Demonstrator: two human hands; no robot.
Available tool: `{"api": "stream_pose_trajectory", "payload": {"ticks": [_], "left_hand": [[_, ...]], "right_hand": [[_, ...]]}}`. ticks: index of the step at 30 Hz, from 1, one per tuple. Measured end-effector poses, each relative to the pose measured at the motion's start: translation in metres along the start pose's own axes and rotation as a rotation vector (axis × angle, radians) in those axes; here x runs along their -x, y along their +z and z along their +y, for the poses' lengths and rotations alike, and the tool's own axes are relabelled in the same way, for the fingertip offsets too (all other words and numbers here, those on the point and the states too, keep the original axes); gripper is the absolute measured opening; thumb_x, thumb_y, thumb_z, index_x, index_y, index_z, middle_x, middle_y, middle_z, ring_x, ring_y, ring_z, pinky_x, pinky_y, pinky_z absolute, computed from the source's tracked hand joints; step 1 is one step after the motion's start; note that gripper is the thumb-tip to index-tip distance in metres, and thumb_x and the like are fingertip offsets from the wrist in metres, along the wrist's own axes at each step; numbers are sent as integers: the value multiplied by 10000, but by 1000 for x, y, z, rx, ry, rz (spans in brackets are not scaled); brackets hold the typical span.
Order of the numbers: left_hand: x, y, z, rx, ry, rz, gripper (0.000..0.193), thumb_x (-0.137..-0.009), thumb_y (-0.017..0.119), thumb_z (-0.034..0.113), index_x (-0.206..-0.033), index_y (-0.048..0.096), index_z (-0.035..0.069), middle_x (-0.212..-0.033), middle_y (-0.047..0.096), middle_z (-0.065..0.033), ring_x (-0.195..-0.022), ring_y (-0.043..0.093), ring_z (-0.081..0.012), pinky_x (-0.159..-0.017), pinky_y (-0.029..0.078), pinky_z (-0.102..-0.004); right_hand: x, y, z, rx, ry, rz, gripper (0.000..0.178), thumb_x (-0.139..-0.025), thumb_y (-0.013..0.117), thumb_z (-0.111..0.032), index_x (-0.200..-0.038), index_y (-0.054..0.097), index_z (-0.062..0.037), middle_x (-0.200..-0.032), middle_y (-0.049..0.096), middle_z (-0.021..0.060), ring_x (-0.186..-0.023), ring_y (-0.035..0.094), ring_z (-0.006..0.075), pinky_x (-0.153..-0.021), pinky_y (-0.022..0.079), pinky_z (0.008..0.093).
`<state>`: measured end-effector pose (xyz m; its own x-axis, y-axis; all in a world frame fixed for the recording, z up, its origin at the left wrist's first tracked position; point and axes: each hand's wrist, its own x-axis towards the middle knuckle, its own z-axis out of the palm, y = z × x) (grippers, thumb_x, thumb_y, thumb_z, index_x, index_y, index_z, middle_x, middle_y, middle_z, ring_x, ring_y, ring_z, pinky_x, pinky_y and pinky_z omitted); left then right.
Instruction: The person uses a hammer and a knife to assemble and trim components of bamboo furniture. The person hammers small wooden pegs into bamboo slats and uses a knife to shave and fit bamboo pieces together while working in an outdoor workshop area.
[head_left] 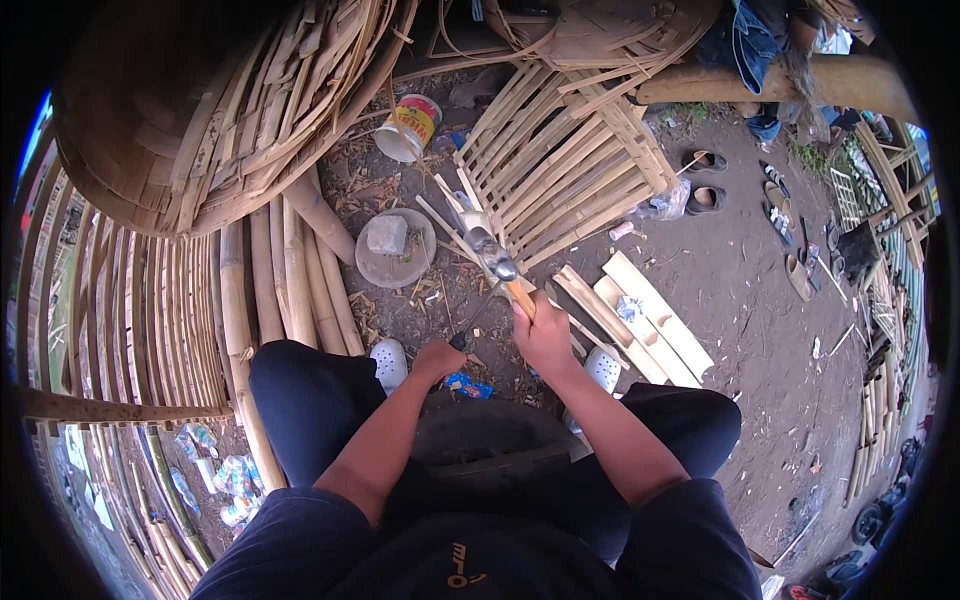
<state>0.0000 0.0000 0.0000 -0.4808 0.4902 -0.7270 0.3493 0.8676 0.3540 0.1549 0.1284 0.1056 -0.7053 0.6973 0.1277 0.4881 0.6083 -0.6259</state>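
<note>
My right hand (546, 338) is closed round the wooden handle of a hammer (520, 296). Its metal head is raised in front of me, over the near corner of a slatted bamboo panel (570, 165). Lower and to the left, my left hand (438, 360) grips a thin tool with a black handle (459, 341); its shaft points up toward the hammer head, and its tip is hard to make out. Narrow bamboo strips (447, 228) lie beside the panel's near corner, partly behind the hammer.
Split bamboo pieces (655, 320) lie at my right foot. A round slab (370, 270) bears a grey block (387, 235), with a tin bucket (408, 128) beyond. Bamboo poles (290, 270) and a slatted bench (160, 320) stand left. Sandals (706, 200) lie right.
</note>
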Motion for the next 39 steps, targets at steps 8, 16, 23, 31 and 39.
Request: {"api": "stream_pose_trajectory", "payload": {"ticks": [8,16,23,31,39], "left_hand": [[-9,2,-14,-30,-28,97,350,-683,559,222,-858,698,-47,-878,680,-238,-901,671,-352,-818,515,-400],[7,-13,16,-55,10,-109,314,-685,587,249,-779,708,-25,-845,686,-223,-914,677,-324,-828,516,-384],[4,-5,-7,174,-10,97,264,-691,582,206,-657,671,-41,-567,635,-144,-541,657,-282,-554,517,-381],[3,8,-3,-119,2,167,308,-701,590,232,-808,692,-38,-853,698,-192,-816,695,-285,-690,538,-342],[0,-8,2,63,16,25,248,-679,560,173,-626,660,-47,-608,642,-185,-591,667,-279,-577,508,-376]], "right_hand": [[4,36,30,147,61,-96,389,-938,498,-368,-902,548,16,-610,601,236,-586,621,425,-578,524,505],[22,63,74,162,257,-300,431,-944,458,-389,-924,568,27,-752,646,249,-719,636,446,-676,516,542],[-12,10,-19,-57,73,-113,458,-950,428,-415,-956,574,19,-784,650,257,-749,636,461,-716,525,529],[15,67,59,213,178,-242,305,-916,555,-281,-898,547,23,-642,596,245,-641,622,425,-569,500,495],[4,27,24,-28,143,-35,407,-946,465,-370,-911,585,18,-743,631,258,-716,635,428,-655,522,508]]}}
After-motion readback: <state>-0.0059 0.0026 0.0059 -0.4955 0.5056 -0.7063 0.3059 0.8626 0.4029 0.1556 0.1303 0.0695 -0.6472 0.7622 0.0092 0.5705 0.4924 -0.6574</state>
